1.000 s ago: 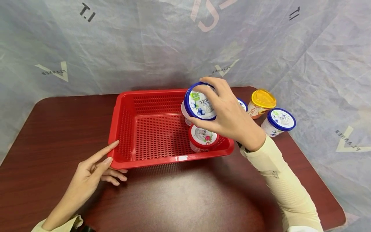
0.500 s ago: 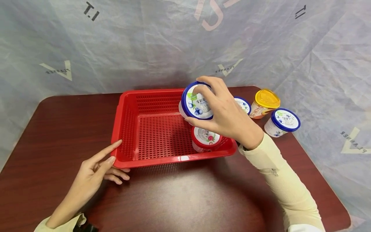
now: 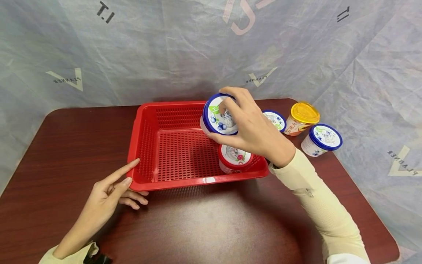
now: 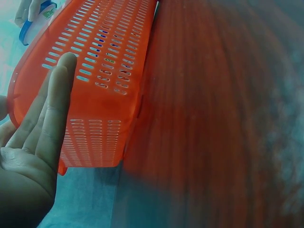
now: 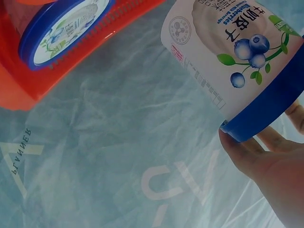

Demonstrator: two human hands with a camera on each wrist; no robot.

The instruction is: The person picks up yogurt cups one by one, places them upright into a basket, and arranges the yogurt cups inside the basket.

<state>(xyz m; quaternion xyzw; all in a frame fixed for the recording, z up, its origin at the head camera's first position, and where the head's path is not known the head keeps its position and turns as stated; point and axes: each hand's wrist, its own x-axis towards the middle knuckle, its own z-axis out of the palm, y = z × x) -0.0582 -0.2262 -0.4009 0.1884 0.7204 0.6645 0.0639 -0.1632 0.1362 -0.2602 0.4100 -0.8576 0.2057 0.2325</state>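
One right hand (image 3: 252, 126) (fingers bent) around a blue-lidded tub (image 3: 215, 119).

In the head view, soft light is glaring off the table (image 3: 214, 220) and glinting on the basket (image 3: 208, 180), which is holding a shadow inside. Both wrist views are looking dimmer and bluer.

Glossy plastic basket (image 3: 206, 180), smooth wood-look table (image 3: 211, 220), wrinkled cloth backdrop (image 3: 132, 55)
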